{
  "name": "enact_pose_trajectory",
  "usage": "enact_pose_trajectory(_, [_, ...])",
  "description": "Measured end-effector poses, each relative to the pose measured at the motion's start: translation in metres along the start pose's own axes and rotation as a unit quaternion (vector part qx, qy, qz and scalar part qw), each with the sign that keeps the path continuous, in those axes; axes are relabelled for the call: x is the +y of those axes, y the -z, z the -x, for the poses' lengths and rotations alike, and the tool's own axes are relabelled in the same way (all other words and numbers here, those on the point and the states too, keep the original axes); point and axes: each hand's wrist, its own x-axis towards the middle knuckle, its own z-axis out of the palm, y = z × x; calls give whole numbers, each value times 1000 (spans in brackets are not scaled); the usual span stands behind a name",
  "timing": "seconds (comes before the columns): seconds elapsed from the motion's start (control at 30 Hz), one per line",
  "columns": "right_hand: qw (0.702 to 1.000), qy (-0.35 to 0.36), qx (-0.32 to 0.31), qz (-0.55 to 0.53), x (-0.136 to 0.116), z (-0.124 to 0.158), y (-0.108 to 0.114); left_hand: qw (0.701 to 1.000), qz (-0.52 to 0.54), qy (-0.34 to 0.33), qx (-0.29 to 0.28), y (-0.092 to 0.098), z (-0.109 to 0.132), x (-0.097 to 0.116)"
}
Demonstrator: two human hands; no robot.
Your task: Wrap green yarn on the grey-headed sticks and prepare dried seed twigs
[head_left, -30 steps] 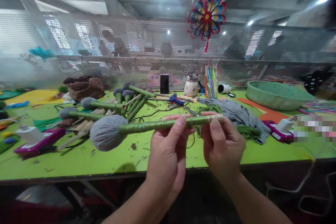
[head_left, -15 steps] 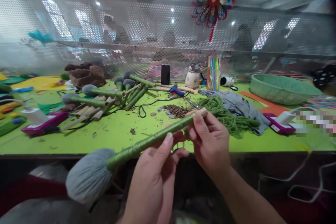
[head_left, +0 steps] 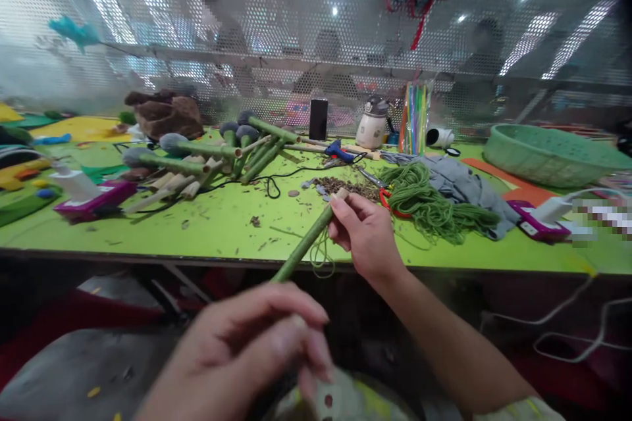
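Observation:
My right hand (head_left: 368,233) grips the far end of a green yarn-wrapped stick (head_left: 307,243), thumb on top near its pale bare tip. A loose loop of green yarn (head_left: 322,260) hangs beneath that hand. My left hand (head_left: 247,348) is close to the camera, its fingers loosely bent and apart, with nothing visible in them. The stick's lower part runs behind it, and the grey cloth-covered head is hidden. Whether the left hand touches the stick, I cannot tell. Beyond the right hand are a heap of green yarn (head_left: 434,204) and red-handled scissors (head_left: 385,197).
Several grey-headed green sticks (head_left: 207,148) and bare sticks (head_left: 172,181) lie at left. A blue glue gun (head_left: 338,151), brown crumbs (head_left: 345,185), grey cloth (head_left: 457,184) and a green basin (head_left: 553,154) are on the table. Purple power strips (head_left: 96,200) flank the work area.
My left hand has come off the stick's middle and moved down towards me. My right hand has shifted left with the stick's end, which now points more steeply away. The grey head has gone from sight.

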Motion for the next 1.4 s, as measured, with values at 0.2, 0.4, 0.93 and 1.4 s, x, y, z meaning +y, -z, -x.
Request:
enact_pose_trajectory(0.2, [994,-2,-72,83,-5,-13,9,976,-131,-173,30,25,-75,23])
enact_pose_trajectory(0.4, [991,-30,-115,64,-2,-20,15,988,-13,-75,-133,7,-102,-16])
enact_pose_trajectory(0.93, [997,-43,-42,-51,1,8,26,990,49,-105,-75,-10,-78,-39])
enact_pose_trajectory(1.4, [974,147,99,143,10,35,16,987,92,-116,-63,-26,-77,-44])
